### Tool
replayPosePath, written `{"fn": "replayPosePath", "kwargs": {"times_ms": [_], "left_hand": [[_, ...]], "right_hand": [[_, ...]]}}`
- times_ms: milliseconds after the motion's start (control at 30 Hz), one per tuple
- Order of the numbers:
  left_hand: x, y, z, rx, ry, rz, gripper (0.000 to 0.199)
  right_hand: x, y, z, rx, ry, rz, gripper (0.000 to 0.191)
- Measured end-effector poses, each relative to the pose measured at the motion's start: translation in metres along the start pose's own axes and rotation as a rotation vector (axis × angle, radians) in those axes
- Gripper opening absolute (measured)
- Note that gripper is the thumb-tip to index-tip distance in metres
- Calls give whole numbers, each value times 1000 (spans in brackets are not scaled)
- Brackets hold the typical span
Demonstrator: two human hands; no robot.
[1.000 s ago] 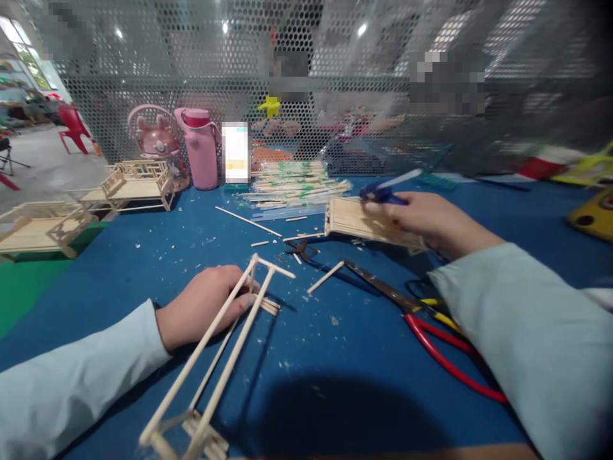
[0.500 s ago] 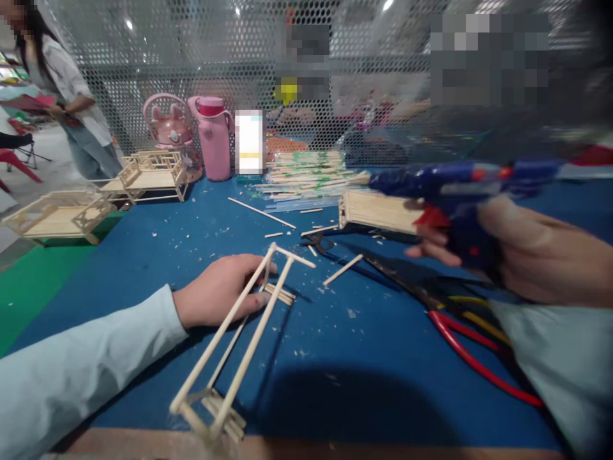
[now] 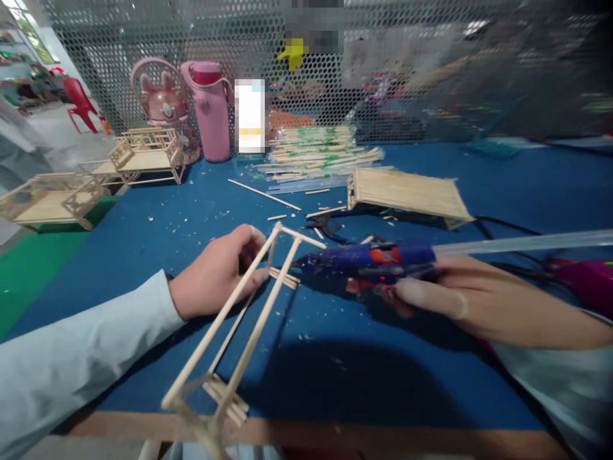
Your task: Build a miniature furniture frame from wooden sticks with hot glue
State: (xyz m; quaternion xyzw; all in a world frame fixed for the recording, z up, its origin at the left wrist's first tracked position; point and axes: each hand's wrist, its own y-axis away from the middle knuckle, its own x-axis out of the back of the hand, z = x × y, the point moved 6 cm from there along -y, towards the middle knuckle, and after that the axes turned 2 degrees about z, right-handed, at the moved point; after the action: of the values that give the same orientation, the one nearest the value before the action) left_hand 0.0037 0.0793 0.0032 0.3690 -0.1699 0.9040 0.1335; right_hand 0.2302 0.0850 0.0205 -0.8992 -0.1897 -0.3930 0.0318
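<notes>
My left hand (image 3: 225, 271) is closed on the far end of a frame of thin wooden sticks (image 3: 256, 332), which slants toward me over the front of the table. Short sticks are stacked crosswise at both of its ends. In my right hand (image 3: 445, 297) is a blue glue gun (image 3: 368, 260) with a clear glue stick (image 3: 527, 243) poking out of its back. The nozzle points left and lies close to the frame's far end, near the short sticks by my left fingertips. Whether it touches them I cannot tell.
Pliers (image 3: 328, 225) lie behind the glue gun, partly hidden. Beyond them sit a slatted stick panel (image 3: 407, 195) and a bundle of sticks (image 3: 311, 150). Stick-built furniture models (image 3: 148, 156) and a pink bottle (image 3: 213, 115) stand at the back left, before a perforated metal screen (image 3: 402, 96).
My right hand has brought the glue gun down and left, from above the pliers to the far end of the stick frame. My left hand keeps its hold. The view has shifted slightly.
</notes>
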Motion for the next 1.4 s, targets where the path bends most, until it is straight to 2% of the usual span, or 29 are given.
{"fn": "replayPosePath", "kwargs": {"times_ms": [100, 200, 267, 333, 400, 467, 500, 567, 633, 667, 700, 767, 833, 933, 1067, 1200, 1400], "left_hand": [[5, 1, 3, -13, -37, 43, 14], [3, 2, 7, -98, -147, -26, 12], [2, 2, 7, -115, -172, -61, 11], [1, 3, 3, -87, -120, -67, 21], [-1, 3, 2, -85, -34, -79, 41], [-2, 4, 2, -107, 12, -90, 60], [-2, 4, 3, -115, 6, -86, 63], [2, 6, 5, -113, -64, -22, 52], [10, 8, 10, -130, -167, 100, 24], [13, 10, 14, -179, -203, 144, 14], [13, 13, 20, -255, -226, 161, 15], [8, 18, 30, -415, -283, 118, 20], [-1, 19, 31, -471, -407, 33, 22], [-10, 15, 21, -363, -592, -65, 30], [-15, 15, 16, -311, -587, -128, 31], [-15, 17, 15, -283, -583, -85, 27], [-15, 18, 14, -256, -537, -25, 25]], "right_hand": [[-7, 0, -1, 88, -66, -93, 56], [-8, -1, -5, 142, -81, -92, 54], [-9, 0, -11, 187, -5, -81, 50], [-11, 1, -19, 254, 79, -78, 43], [-14, 2, -26, 311, 111, -83, 37], [-14, 3, -29, 330, 110, -74, 38], [-13, 3, -28, 317, 105, -62, 39], [-9, 2, -23, 266, 83, -29, 43], [-5, 2, -16, 204, 54, 10, 48], [-3, 2, -12, 178, 42, 22, 50], [-2, 1, -9, 160, 35, 27, 52], [-2, 0, -5, 132, 38, 25, 56], [-3, -1, -4, 107, 48, 15, 58], [-3, -3, -4, 84, 57, 20, 61], [-5, -4, -6, 85, 33, 5, 60], [-7, -4, -7, 67, -4, -5, 60], [-15, -4, -11, 90, -75, -92, 63]]}}
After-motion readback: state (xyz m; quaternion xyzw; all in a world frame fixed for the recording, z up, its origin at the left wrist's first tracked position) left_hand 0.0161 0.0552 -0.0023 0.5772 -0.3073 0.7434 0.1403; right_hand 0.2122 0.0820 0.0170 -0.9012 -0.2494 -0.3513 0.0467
